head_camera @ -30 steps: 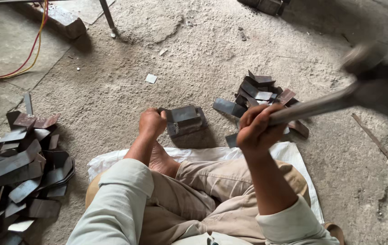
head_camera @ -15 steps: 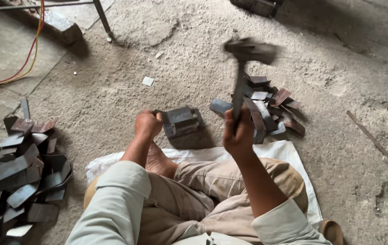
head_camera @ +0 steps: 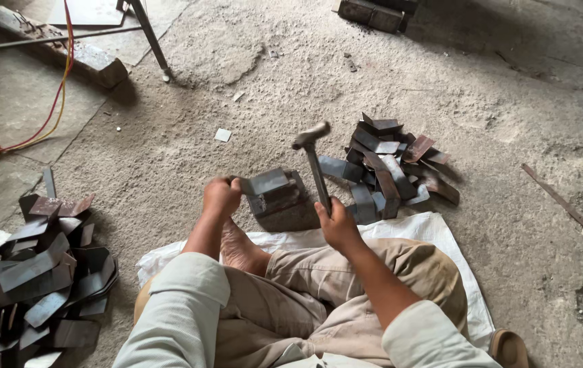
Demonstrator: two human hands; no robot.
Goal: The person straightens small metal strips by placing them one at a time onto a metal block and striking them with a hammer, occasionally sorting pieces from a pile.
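Steel bracket (head_camera: 272, 189) sits on the sandy floor (head_camera: 189, 116) before the seated person, steadied by the left hand (head_camera: 221, 196) closed on its edge; the right hand (head_camera: 337, 225) grips a hammer (head_camera: 313, 160) raised beside it. Judged from the two piles, the dark stack (head_camera: 32, 272) at left looks finished, while the heap (head_camera: 390, 167) at right awaits striking.

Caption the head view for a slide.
Seated on a white sack, right hand raises a hammer over the metal piece the left hand holds.
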